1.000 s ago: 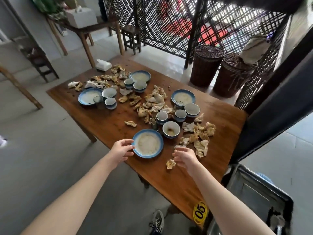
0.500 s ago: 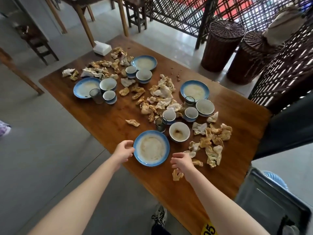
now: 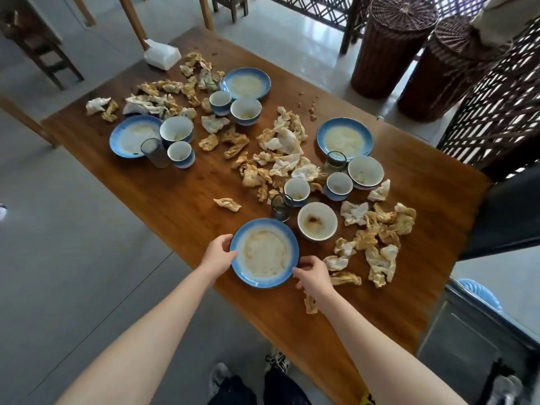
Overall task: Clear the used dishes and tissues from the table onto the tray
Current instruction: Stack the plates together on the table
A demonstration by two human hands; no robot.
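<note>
Two grips on blue-rimmed plate [image 3: 264, 252] — left hand [image 3: 217, 255], right hand [image 3: 314, 274]; sticker [image 3: 366, 401] illegible.

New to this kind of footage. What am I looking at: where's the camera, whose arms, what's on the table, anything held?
There is no robot here. A person works with bare hands, and the single picture comes from a wide-angle camera worn on their head, looking down, so both arms are the wearer's own. The wooden table carries used dishes and many crumpled, stained tissues. The left hand grips the left rim of the nearest plate, and the right hand curls its fingers round the opposite rim. Nothing else is held. Just beyond that plate stands a white bowl with brown residue. The grey tray sits at lower right, off the table.
</note>
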